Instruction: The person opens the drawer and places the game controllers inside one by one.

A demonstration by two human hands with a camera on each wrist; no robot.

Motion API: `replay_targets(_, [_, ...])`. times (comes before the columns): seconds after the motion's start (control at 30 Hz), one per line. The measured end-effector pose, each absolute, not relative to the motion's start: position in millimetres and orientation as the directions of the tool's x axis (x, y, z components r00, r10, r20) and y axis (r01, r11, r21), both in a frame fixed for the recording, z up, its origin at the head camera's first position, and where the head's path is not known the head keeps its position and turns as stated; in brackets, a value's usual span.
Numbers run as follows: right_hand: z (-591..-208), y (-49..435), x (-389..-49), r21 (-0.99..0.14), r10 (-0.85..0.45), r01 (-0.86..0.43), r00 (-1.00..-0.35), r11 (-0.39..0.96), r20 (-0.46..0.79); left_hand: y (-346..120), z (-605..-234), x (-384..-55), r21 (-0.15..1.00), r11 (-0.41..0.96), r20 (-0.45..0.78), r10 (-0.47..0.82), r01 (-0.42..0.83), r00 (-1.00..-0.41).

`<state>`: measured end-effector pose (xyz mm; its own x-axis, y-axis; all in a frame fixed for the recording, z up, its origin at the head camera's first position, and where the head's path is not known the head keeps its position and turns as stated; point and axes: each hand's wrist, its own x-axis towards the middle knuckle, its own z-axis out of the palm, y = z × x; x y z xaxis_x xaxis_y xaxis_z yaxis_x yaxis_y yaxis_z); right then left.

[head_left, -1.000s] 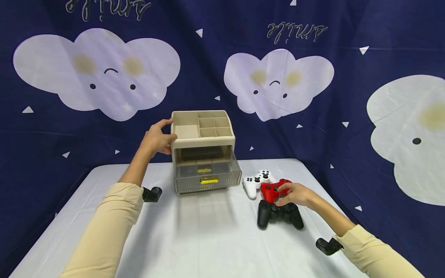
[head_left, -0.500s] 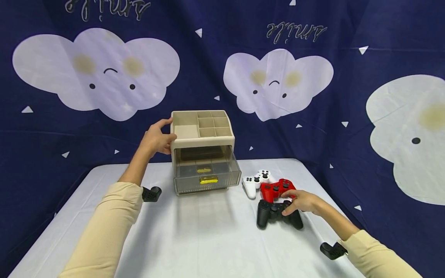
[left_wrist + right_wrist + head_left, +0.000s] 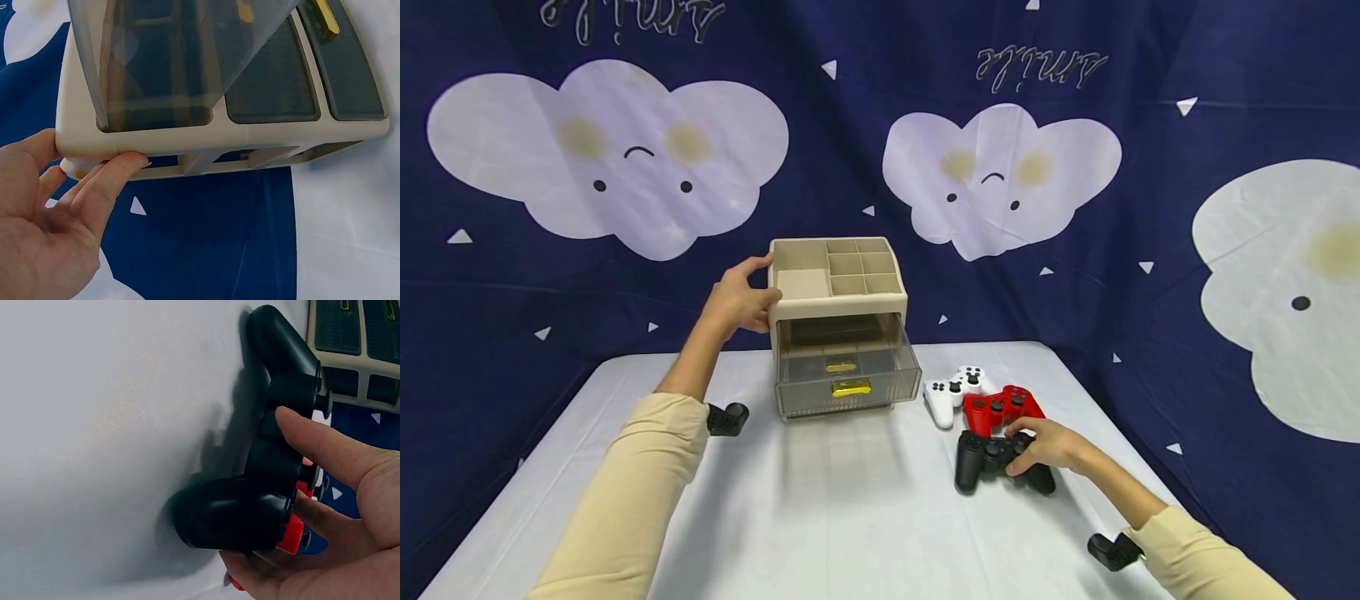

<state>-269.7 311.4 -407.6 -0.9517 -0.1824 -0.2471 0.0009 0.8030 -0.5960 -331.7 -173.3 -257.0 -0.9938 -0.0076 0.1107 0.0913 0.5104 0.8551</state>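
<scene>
My left hand (image 3: 739, 302) grips the left upper edge of a beige desktop drawer organizer (image 3: 838, 309), thumb at the front rim and fingers along the side. Its clear grey top drawer (image 3: 805, 397), with a gold handle, is pulled out. On the right, my right hand (image 3: 1054, 444) is over a black game controller (image 3: 972, 467). In the right wrist view, the thumb presses the front of the black controller (image 3: 234, 515) and the fingers curl behind it. A red game controller (image 3: 1000, 406) lies just behind, partly covered.
A white game controller (image 3: 942, 403) lies left of the red one, beside the organizer. The white-covered table (image 3: 842, 533) runs back to a dark blue curtain (image 3: 835, 167) printed with clouds. Black camera mounts (image 3: 727, 420) hang at both wrists.
My right hand has moved from over the red controller down to the black one, and its thumb now comes against the black controller's front. The left hand and organizer stay in place.
</scene>
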Motion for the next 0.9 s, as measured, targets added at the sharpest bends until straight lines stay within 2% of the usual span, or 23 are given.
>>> replay_targets(0.9, [-402.3,311.1,-270.2,-0.602,-0.163,-0.041,-0.975,0.797,-0.149,-173.1,-258.5,-331.9,0.857,0.505,0.116,-0.003,0.099,-0.993])
